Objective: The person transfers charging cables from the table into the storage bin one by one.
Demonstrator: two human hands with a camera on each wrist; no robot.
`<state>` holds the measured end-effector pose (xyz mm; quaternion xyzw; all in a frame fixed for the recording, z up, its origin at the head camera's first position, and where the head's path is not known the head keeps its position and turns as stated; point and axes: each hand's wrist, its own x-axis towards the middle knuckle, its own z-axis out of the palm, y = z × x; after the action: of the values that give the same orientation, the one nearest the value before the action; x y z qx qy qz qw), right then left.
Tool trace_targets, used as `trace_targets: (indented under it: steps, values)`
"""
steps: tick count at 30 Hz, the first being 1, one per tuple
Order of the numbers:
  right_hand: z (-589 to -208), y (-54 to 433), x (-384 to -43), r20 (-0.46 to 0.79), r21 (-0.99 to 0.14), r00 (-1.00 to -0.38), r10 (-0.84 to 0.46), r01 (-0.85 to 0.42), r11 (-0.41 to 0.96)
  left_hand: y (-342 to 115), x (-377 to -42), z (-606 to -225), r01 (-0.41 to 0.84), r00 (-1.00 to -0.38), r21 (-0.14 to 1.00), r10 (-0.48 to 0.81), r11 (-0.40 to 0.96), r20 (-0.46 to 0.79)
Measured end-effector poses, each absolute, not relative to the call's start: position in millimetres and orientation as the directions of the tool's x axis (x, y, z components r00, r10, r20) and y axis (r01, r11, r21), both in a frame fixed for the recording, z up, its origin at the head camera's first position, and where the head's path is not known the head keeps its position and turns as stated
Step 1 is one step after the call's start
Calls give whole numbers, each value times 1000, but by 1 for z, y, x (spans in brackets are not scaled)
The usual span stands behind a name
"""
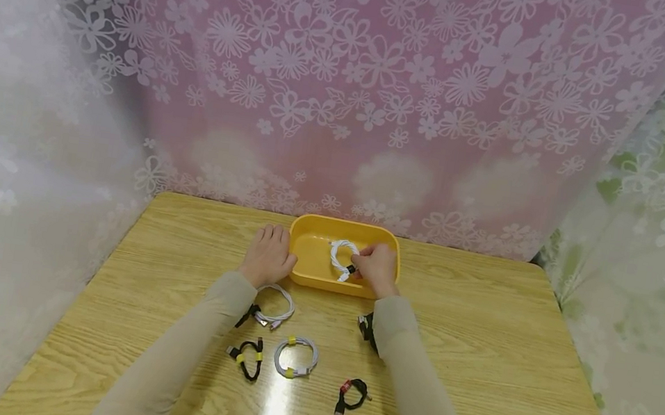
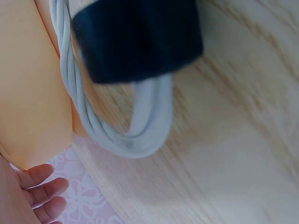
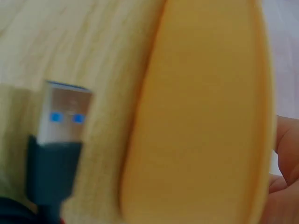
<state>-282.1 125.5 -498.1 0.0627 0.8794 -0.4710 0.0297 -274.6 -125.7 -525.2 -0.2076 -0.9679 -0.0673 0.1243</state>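
Inside the yellow tray (image 1: 316,282), my right hand (image 1: 378,270) pinches a coiled white cable (image 1: 335,253) with a black strap. In the right wrist view, the fingers (image 3: 288,140) of that hand show past the tray's rim. My left hand (image 1: 267,255) rests at the tray's left end, its thumb against the wall and its other fingers loosely extended. Just below it on the table lies another coiled white cable (image 1: 292,306), its black strap (image 2: 138,42) large in the left wrist view.
Nearer on the wooden table (image 1: 453,300) lie a black cable with yellow ties (image 1: 257,366), a pale coiled cable (image 1: 315,358) and a black cable with a red tie (image 1: 358,405). A black cable (image 1: 364,325) is partly behind the right sleeve. Patterned curtains (image 1: 353,98) enclose the table.
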Motion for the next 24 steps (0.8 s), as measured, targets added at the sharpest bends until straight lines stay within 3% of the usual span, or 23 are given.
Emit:
trace_targets:
  steps: [13,24]
  values:
    - [-517,125,-294,-178,-782,-982,67,183,596,-126,-275,-526,406,-895,104,372,908,244]
    - [-514,124,-296,-245,-778,-969,-1,196,596,-127,-275,-528,441,-868,130,384,888,316]
